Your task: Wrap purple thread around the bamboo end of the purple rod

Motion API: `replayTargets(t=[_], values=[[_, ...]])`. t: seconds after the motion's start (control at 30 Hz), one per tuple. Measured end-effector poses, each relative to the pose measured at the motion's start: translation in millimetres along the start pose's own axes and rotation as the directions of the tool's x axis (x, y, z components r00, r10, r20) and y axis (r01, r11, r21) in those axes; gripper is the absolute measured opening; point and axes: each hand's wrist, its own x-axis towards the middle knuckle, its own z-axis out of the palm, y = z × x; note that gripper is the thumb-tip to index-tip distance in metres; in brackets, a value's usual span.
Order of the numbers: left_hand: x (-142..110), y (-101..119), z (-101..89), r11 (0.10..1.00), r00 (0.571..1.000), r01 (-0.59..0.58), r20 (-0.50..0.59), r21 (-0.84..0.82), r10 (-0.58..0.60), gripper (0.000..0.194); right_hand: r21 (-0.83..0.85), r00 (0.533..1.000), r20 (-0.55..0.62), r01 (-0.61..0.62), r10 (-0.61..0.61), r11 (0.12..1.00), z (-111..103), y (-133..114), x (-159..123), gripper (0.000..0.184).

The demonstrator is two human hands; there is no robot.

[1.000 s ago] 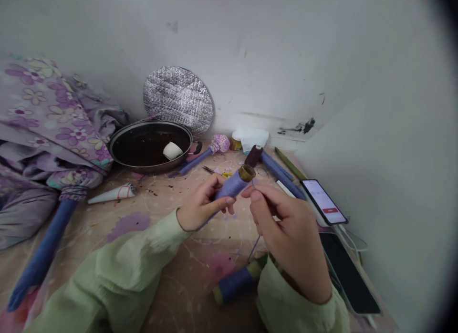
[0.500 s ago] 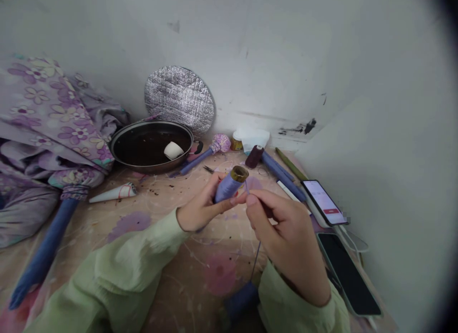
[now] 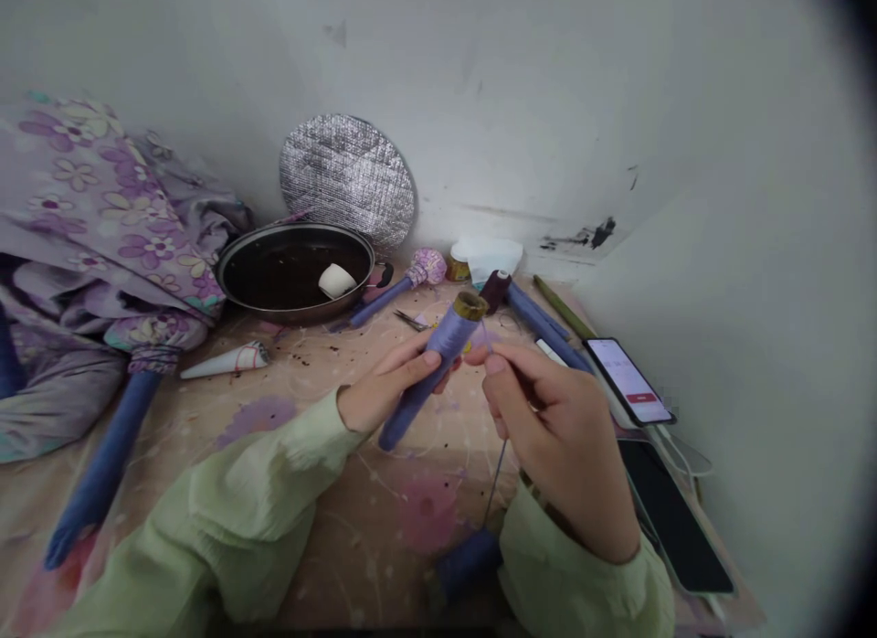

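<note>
My left hand [image 3: 401,382] is closed round a hollow tube wrapped in purple-blue yarn [image 3: 438,355]. The tube leans with its bare brownish rim up and to the right. Beside it, my right hand [image 3: 548,428] pinches a strand of yarn [image 3: 498,478], which runs from the upper part of the tube through my fingers. Below, the strand leads down to a blue yarn spool [image 3: 470,565] lying near the table's front edge, partly in shadow. A dark maroon thread spool [image 3: 494,292] stands just behind the tube.
A dark pan [image 3: 274,277] with a white roll [image 3: 337,281] stands at the back left. Nearby are small scissors [image 3: 413,321], a cone-shaped roll [image 3: 229,359] and blue wrapped sticks [image 3: 541,323]. Two phones [image 3: 630,382] with cables line the right edge. Floral cloth bundles [image 3: 102,199] fill the left.
My left hand has turned and shifted the tube, so more of its lower length shows. My right hand has moved slightly right, still pinching the yarn.
</note>
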Motion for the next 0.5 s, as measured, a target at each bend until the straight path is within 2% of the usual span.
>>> replayTargets(t=[0.1, 0.23, 0.37, 0.5], values=[[5, -1, -5.6, 1.000, 0.998, -0.012, -0.069, 0.001, 0.012, 0.032, -0.012, 1.000, 0.000, 0.017, -0.017, 1.000, 2, 1, 1, 0.022], [9, -3, -13.0, 0.992, 0.993, -0.045, -0.107, 0.115, 0.058, 0.033, -0.042, 0.998, 0.005, 0.057, -0.056, 0.998, 4, 2, 2, 0.021], [9, -4, -13.3, 0.966, 0.984, -0.099, -0.119, 0.240, 0.130, 0.027, -0.042, 0.998, -0.007, 0.069, -0.069, 0.997, 6, 2, 1, 0.021], [9, -4, -12.5, 0.945, 0.986, -0.105, -0.089, 0.311, 0.139, 0.023, -0.044, 0.998, -0.009, 0.062, -0.063, 0.997, 5, 2, 0, 0.020]])
